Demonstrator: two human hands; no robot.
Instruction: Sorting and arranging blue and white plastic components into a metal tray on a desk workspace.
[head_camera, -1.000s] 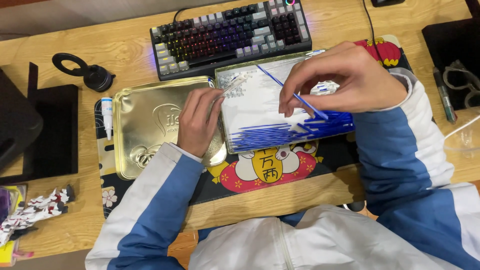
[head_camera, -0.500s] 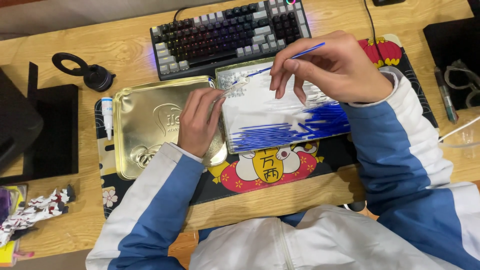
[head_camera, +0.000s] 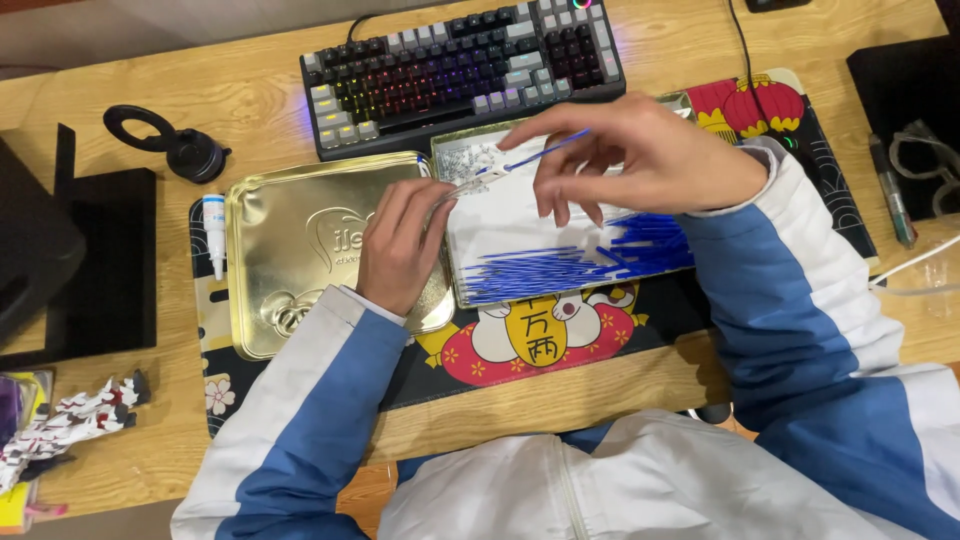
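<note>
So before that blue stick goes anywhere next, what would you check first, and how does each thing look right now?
1. Right hand pinches the blue stick: ok.
2. Left hand steadies the tray, resting on the gold tin lid: ok.
3. Stick's tip meets the small clear piece at the left fingertips: cannot tell, too small.
4. Loose blue sticks lie inside the tray: ok.
5. Small glue bottle lies beside the lid; capped or not: cannot tell.

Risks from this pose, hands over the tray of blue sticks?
The right hand pinches one blue stick near its end, so it may slip or bend. The sleeve hangs over the stick pile and might scatter it. The left hand rests on the gold tin lid, which may slide.
</note>
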